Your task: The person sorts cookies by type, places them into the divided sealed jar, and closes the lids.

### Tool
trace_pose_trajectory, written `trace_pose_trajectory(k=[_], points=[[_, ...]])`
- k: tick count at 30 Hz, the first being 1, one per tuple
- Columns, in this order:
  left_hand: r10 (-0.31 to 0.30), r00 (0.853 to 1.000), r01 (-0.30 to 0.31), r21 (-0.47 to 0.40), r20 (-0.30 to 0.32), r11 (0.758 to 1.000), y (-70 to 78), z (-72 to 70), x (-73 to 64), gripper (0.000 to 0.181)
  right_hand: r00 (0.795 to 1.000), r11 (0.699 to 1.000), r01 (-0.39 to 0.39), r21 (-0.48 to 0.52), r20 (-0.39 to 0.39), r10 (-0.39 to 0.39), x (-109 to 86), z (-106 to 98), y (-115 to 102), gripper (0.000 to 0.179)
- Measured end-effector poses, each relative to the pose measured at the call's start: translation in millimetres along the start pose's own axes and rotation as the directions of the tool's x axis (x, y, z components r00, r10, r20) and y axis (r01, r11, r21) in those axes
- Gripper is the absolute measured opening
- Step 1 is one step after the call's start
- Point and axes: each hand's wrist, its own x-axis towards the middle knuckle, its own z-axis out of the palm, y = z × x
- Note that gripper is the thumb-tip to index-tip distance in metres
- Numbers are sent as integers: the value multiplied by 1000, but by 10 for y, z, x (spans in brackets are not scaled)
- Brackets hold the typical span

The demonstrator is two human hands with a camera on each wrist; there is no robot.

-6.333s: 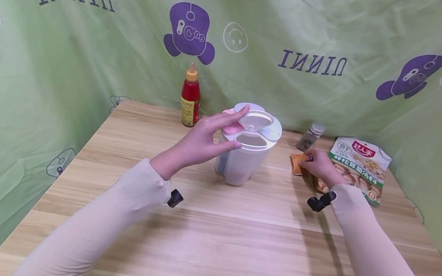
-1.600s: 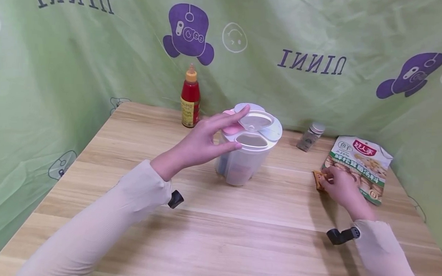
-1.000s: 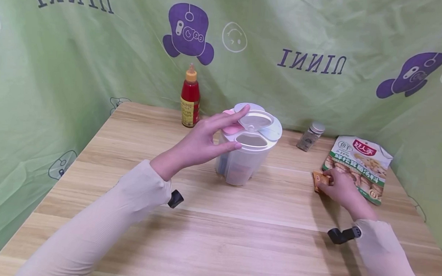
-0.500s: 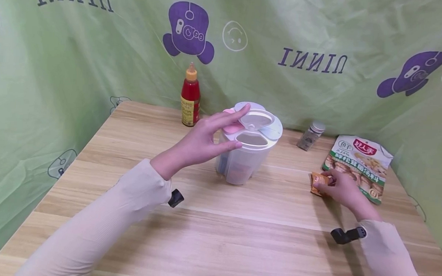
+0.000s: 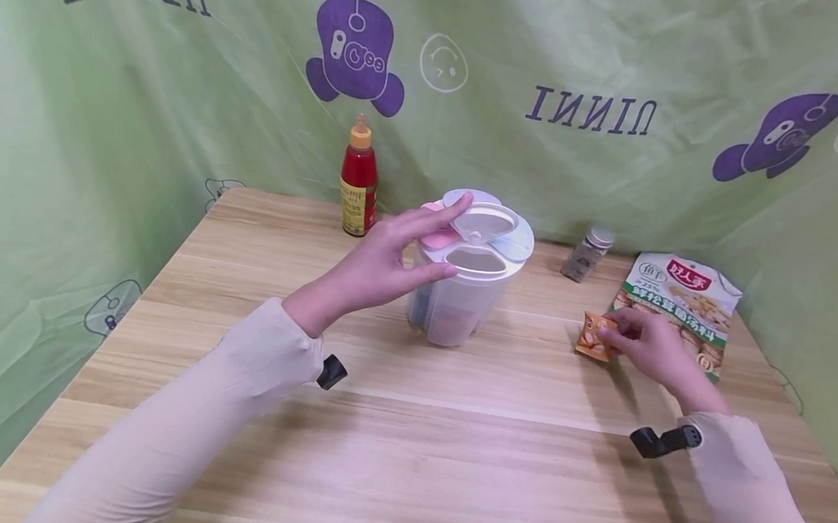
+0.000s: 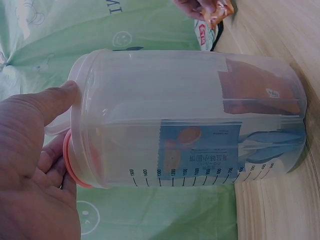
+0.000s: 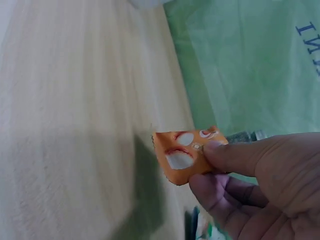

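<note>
In the head view my left hand holds the lid of a clear plastic storage container at mid-table, thumb on the front rim. One lid flap is raised, leaving a front opening. Through the wall, the left wrist view shows a blue snack packet and a brownish-orange packet near the bottom. My right hand pinches a small orange snack packet between thumb and fingers, left of the pouch. Its printed face is visible in the right wrist view, above its shadow.
At the back stand a red sauce bottle with a yellow cap and a small spice jar. A white-and-green soup seasoning pouch lies at the right. A green patterned curtain hangs behind the table.
The orange packet first lay farther left under the right hand, then came beside the pouch. In the last second the right hand has raised and turned it leftward. The left hand stays put.
</note>
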Motion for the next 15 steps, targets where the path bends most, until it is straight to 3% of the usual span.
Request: trace_pose_trajectory(k=[4, 8, 15], points=[[0, 1000, 0, -4, 1, 1000, 1, -4, 4, 79, 995, 995, 68, 71, -74, -63, 16, -36, -139, 25], [-13, 1000, 13, -6, 6, 1000, -2, -1, 6, 79, 976, 984, 144, 102, -177, -125, 37, -98, -354, 23], [-20, 1000, 20, -2, 10, 1000, 12, -4, 2, 80, 901, 948, 278, 158, -386, -200, 35, -202, -841, 19]])
